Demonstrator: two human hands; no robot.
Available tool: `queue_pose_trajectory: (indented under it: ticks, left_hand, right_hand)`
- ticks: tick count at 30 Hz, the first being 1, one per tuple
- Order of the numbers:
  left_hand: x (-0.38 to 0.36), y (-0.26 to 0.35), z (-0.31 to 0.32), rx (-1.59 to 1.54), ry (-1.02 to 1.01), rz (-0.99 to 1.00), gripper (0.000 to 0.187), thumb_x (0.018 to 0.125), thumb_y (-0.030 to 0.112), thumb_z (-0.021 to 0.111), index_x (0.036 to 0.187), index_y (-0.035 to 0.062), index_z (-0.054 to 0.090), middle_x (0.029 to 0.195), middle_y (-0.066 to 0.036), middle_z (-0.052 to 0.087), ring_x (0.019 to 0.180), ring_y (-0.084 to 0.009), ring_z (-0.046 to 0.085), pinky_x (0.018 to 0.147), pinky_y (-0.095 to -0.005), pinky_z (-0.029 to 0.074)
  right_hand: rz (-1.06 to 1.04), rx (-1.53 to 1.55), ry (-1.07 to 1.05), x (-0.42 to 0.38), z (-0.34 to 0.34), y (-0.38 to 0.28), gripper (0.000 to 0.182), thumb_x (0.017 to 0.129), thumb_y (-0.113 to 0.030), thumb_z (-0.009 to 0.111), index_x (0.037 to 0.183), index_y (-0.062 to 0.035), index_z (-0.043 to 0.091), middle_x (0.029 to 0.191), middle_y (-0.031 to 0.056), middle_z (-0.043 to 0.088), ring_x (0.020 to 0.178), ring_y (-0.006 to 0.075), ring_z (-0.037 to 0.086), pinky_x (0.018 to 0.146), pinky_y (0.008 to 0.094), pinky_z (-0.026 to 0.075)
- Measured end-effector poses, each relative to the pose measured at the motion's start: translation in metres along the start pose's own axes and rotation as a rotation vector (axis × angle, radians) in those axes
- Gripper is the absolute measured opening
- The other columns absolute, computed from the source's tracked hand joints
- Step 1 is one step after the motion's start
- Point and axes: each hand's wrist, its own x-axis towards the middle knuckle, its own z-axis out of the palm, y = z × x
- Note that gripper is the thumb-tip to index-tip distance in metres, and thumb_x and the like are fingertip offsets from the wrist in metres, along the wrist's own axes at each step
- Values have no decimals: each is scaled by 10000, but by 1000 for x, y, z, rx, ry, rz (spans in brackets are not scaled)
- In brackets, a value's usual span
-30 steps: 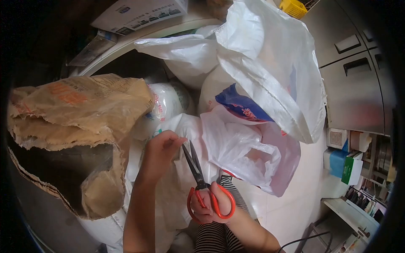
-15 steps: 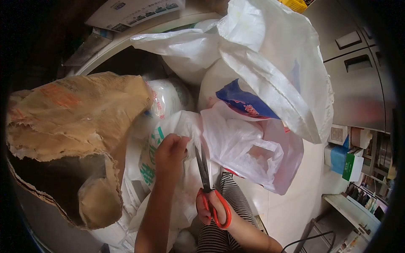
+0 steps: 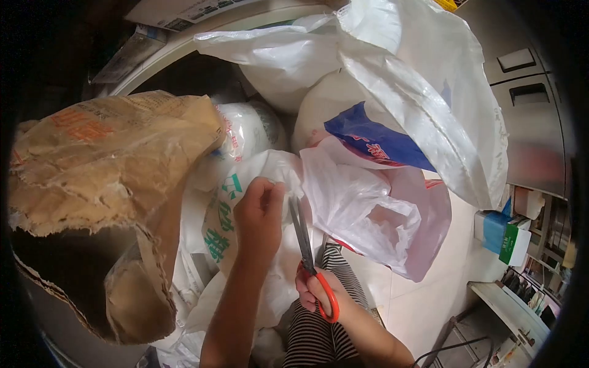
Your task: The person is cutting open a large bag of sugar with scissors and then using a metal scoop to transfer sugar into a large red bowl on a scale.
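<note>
My left hand point(image 3: 259, 213) is closed on the gathered top edge of a white plastic sack point(image 3: 269, 164) with green printed characters. In my right hand point(image 3: 308, 291) is a pair of scissors point(image 3: 301, 232) with red handles, my fingers through the loops. Its dark blades point up and away from me, close together, with the tips beside the sack's edge just right of my left hand. A pinkish-white plastic bag point(image 3: 343, 190) with a crumpled open mouth lies right of the blades.
A torn brown paper sack point(image 3: 116, 159) gapes on the left. Behind stands a large white woven sack point(image 3: 417, 80) with a blue patch. Metal cabinets point(image 3: 531, 129) line the right, above boxes point(image 3: 497, 230). My striped trouser legs point(image 3: 334, 264) are below.
The scissor blades and handles have come closer together. My left hand has moved slightly up and right, still gripping the sack. The whole view has shifted a little.
</note>
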Motion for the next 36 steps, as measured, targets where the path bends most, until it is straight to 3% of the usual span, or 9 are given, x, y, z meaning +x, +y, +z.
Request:
queue_pose_trajectory:
  ticks: [9,12,15,18,24,28,30,34,36]
  left_hand:
    - [-1,9,0,112,-47,15,130,884,134,616,854,22,559,691,-72,585,601,-164,563,571,-294,454]
    - [1,13,5,43,-66,178,102,860,119,631,868,35,573,767,-97,614,681,-231,603,620,-334,481]
    - [4,10,8,347,82,555,90,835,103,649,874,46,591,810,-95,618,731,-244,606,647,-355,490]
    - [2,-14,4,335,-91,432,104,803,84,676,876,50,610,802,-93,618,698,-252,600,635,-351,490]
    - [3,-18,-1,42,73,122,80,804,52,674,851,38,610,747,-46,607,630,-143,550,594,-273,454]
    - [2,-17,2,37,88,126,73,812,56,667,839,36,602,727,-28,600,627,-109,520,593,-256,443]
    - [4,-20,-2,-19,154,42,80,813,65,669,839,38,598,729,-32,604,629,-113,520,594,-263,444]
    - [2,-14,-3,57,78,121,84,816,65,659,834,46,580,738,-43,586,649,-158,534,608,-283,446]
    - [0,-18,3,95,34,198,84,814,61,653,832,48,572,746,-47,577,665,-185,545,621,-297,449]
  right_hand:
    - [35,-57,258,-5,8,-6,336,948,-361,541,840,-45,497,582,-22,401,477,91,397,451,234,339]
    - [10,207,198,-2,7,-7,335,944,-356,543,815,-52,485,580,-18,411,471,88,403,445,234,337]
    - [-40,257,119,1,-7,-14,311,947,-318,543,790,-57,477,581,-14,416,483,79,412,444,241,342]
    - [-36,8,309,4,-4,-14,263,940,-254,558,776,-69,471,588,-25,421,504,67,419,448,242,345]
    - [-105,-221,451,8,8,-19,188,872,-164,658,775,-68,529,637,-86,458,572,12,404,515,184,308]
    - [-94,-245,469,1,6,-13,174,872,-135,644,777,-60,518,632,-67,462,563,17,412,506,193,313]
    - [-116,-136,353,-12,6,-24,203,902,-186,611,789,-54,505,616,-45,447,543,40,418,489,208,318]
    - [-226,3,57,-16,12,-36,320,955,-330,525,811,-47,481,593,-1,415,498,93,414,455,235,322]
    - [-107,24,-13,-6,23,-44,396,960,-416,495,805,-51,478,601,10,404,480,103,387,433,242,312]
